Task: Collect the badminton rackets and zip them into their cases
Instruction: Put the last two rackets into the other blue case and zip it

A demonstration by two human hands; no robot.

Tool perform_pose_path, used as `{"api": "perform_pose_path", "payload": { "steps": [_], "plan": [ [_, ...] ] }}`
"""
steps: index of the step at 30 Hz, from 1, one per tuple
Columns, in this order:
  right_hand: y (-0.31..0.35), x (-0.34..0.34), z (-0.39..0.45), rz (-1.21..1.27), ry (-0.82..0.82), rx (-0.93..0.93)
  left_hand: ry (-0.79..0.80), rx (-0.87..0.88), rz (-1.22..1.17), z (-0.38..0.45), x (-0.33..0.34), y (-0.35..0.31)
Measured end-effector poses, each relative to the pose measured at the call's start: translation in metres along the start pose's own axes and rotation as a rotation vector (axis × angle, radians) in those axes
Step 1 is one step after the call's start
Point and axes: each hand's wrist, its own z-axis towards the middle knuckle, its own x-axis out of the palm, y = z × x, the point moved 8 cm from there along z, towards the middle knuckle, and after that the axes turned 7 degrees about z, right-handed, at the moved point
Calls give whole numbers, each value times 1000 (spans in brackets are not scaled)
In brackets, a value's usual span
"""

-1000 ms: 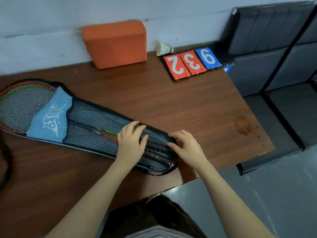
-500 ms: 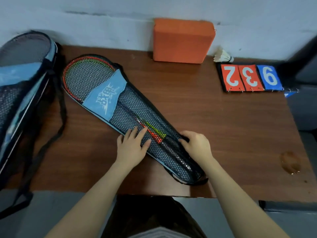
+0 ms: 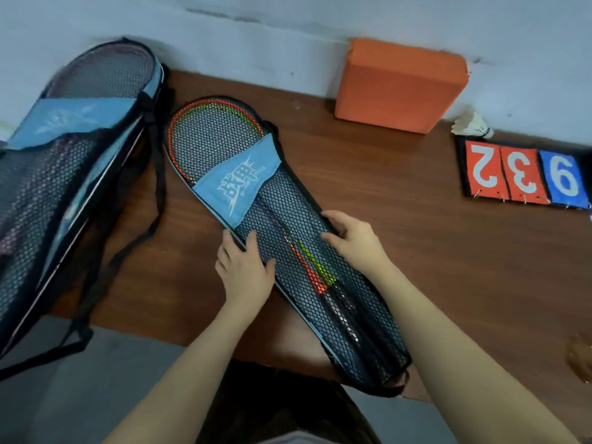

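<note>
A black mesh racket case [image 3: 288, 200] with a blue logo patch lies diagonally on the brown table [image 3: 416, 251]. Rackets [image 3: 314, 270] with red and green shafts show through its mesh, their heads toward the wall. My left hand [image 3: 245, 272] rests flat with straight fingers on the case's near edge. At the case's far edge, about mid-length, my right hand [image 3: 350, 238] grips the rim, thumb on the mesh and fingers curled over it. A second, larger mesh case [image 3: 64, 174] with a blue patch lies at the left, hanging over the table's edge.
An orange foam block [image 3: 400, 84] stands against the wall. A white shuttlecock [image 3: 474, 125] and a flip scoreboard [image 3: 522, 174] showing 2, 3, 9 lie at the back right. Black straps [image 3: 141, 238] trail from the left case. A stain [image 3: 579, 357] marks the table's right.
My right hand has slid along the case's far edge from the handle end toward the racket heads. My left hand shifted up the near edge. The view swung left, revealing the second case.
</note>
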Motion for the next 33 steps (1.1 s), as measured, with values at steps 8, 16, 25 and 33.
{"api": "perform_pose_path", "payload": {
  "steps": [8,16,25,33],
  "plan": [
    [28,17,28,-215,93,-74,90,-57,-465,11,-2,0],
    [59,25,2,-106,-34,-200,-190,-185,-652,0,-47,29],
    [132,27,-59,82,-418,-299,-375,62,-780,-15,-121,59],
    [249,96,-97,106,-771,-381,-310,296,-787,-15,-204,147]
  ]
}}
